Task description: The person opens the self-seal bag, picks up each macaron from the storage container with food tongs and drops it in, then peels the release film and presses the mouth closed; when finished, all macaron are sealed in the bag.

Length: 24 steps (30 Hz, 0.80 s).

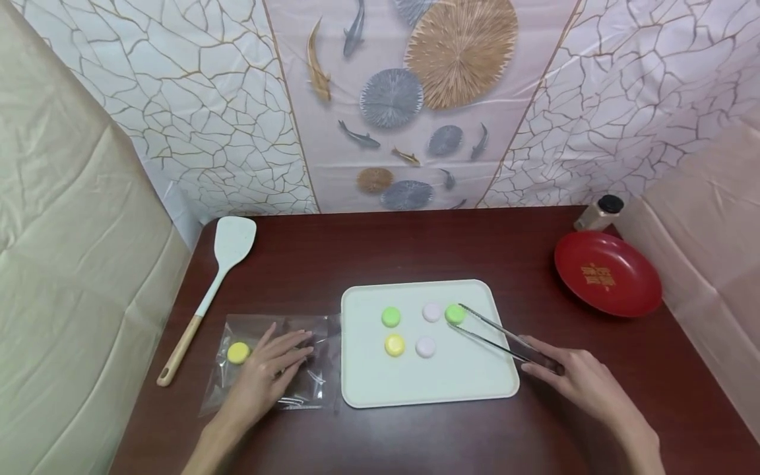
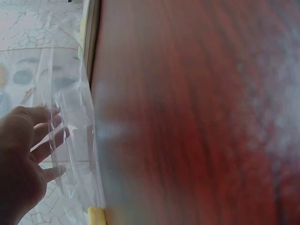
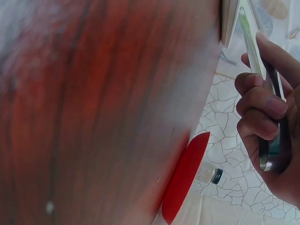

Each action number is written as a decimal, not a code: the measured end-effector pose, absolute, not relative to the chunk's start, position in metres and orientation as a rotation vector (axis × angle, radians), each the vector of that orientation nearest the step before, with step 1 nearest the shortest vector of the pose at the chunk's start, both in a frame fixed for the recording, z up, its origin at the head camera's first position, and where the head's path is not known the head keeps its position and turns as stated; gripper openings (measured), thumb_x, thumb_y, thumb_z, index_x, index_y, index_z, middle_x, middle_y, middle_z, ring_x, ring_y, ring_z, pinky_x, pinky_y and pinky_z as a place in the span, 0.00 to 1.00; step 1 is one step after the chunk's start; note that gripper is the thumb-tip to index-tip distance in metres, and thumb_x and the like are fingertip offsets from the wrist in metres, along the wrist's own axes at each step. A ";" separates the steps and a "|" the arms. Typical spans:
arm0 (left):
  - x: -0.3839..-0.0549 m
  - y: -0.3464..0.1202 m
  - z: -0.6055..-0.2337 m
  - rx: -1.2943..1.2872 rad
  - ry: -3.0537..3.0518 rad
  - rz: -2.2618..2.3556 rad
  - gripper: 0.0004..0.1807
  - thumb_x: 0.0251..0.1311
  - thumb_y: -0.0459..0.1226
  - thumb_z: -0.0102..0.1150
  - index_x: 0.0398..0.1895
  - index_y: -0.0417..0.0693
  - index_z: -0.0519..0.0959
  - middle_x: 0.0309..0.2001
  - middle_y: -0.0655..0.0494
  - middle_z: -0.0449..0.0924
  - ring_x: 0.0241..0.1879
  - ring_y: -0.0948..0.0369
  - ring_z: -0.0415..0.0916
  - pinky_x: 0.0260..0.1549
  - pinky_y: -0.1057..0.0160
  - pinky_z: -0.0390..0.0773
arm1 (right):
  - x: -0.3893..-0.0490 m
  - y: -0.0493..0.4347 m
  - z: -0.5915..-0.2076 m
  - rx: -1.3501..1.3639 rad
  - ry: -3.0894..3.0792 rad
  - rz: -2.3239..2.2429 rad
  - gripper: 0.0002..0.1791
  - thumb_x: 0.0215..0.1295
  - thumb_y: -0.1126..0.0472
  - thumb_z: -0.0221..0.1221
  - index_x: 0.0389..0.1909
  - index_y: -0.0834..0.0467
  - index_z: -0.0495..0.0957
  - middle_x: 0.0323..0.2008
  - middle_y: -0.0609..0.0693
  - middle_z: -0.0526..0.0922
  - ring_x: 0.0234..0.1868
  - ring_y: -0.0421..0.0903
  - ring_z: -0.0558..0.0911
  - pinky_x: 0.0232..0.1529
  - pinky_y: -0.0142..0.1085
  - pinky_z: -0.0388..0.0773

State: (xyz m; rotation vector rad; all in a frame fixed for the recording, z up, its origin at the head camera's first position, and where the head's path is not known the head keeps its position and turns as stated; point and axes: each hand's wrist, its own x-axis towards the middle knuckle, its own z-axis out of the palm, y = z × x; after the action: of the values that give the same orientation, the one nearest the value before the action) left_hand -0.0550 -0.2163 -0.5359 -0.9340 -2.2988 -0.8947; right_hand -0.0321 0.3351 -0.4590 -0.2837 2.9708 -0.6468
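My right hand [image 1: 584, 382] holds metal tongs [image 1: 495, 343]; in the right wrist view its curled fingers [image 3: 262, 105] wrap the handle. The tong tips straddle the right green macaron [image 1: 455, 314] on a white tray [image 1: 356, 389]. Beside it on the tray are two lilac macarons [image 1: 425, 347], another green macaron [image 1: 390, 316] and a yellow macaron [image 1: 394, 344]. Fingers spread and fairly straight, my left hand [image 1: 264, 373] rests on a clear plastic bag [image 1: 309, 389] left of the tray. A second yellow macaron [image 1: 239, 353] shows at the bag's left part.
Along the table's left edge lies a white spatula [image 1: 231, 244] with a wooden handle. A red plate [image 1: 629, 277] stands at the right, and behind it is a small jar [image 1: 598, 212] with a black lid. Patterned cloth [image 1: 237, 112] walls the table at the back and sides.
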 end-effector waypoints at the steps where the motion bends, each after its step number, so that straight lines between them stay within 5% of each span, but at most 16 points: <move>1: -0.054 -0.215 -0.532 -0.938 -2.291 -0.900 0.11 0.66 0.30 0.70 0.50 0.42 0.92 0.61 0.44 0.89 0.64 0.48 0.86 0.86 0.49 0.56 | -0.032 0.336 -0.460 -0.275 2.962 -0.648 0.31 0.69 0.46 0.75 0.70 0.52 0.85 0.36 0.47 0.90 0.35 0.41 0.82 0.35 0.46 0.80; 4: -0.052 -0.211 -0.523 -0.932 -2.300 -0.916 0.11 0.66 0.29 0.70 0.49 0.40 0.92 0.60 0.41 0.90 0.61 0.46 0.87 0.87 0.54 0.53 | -0.029 0.338 -0.461 -0.273 2.957 -0.652 0.30 0.69 0.46 0.75 0.69 0.53 0.85 0.46 0.54 0.93 0.39 0.46 0.85 0.35 0.52 0.83; 11: -0.047 -0.201 -0.508 -0.897 -2.348 -0.908 0.23 0.45 0.17 0.76 0.47 0.38 0.92 0.56 0.38 0.90 0.55 0.38 0.89 0.86 0.61 0.53 | -0.026 0.344 -0.461 -0.279 2.972 -0.636 0.29 0.68 0.48 0.76 0.67 0.55 0.86 0.38 0.47 0.91 0.33 0.40 0.77 0.33 0.45 0.77; 24: -0.048 -0.210 -0.520 -0.850 -2.336 -0.987 0.22 0.50 0.20 0.76 0.50 0.39 0.92 0.59 0.40 0.90 0.58 0.43 0.88 0.86 0.57 0.57 | -0.033 0.340 -0.458 -0.289 2.941 -0.702 0.29 0.69 0.47 0.75 0.67 0.53 0.86 0.45 0.48 0.93 0.34 0.35 0.76 0.34 0.38 0.75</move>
State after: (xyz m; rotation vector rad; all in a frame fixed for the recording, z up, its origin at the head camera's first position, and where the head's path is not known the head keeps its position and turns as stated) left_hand -0.0484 -0.2098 -0.5200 -0.8504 -2.3356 -0.9873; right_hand -0.0329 0.3395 -0.4581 -0.2890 2.9406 -0.7023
